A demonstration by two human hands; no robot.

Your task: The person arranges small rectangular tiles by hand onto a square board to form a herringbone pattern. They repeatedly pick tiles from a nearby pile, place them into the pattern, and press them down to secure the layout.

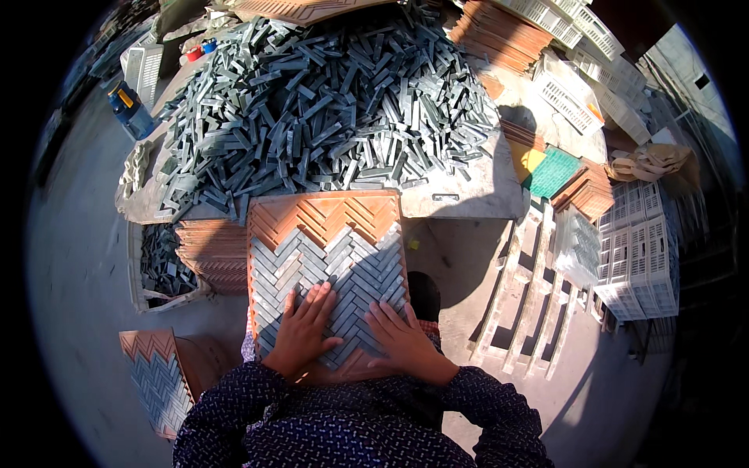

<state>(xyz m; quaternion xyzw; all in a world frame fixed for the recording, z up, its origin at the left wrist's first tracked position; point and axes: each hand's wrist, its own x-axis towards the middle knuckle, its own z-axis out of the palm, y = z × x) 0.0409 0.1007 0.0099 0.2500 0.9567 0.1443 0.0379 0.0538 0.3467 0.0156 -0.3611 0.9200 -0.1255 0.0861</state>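
Note:
An orange-brown tray [324, 204] with zigzag slots stands in front of me, its far end against the worktable's near edge. Grey stone strips [355, 269] fill most of its slots in a herringbone pattern. Toward the far end, a band of slots shows bare orange, and a small bare patch shows near my body. My left hand [303, 327] lies flat on the strips left of the middle, fingers stretched out. Right of it, my right hand [402, 337] also rests flat on the strips, fingers spread. Neither hand holds anything.
A large heap of loose grey strips [328, 101] covers the worktable [488, 187]. Stacked orange trays [211, 249] and a crate of strips [164, 265] stand at left, with another filled tray [160, 382] below. A wooden pallet [523, 304] and white crates [640, 257] are at right.

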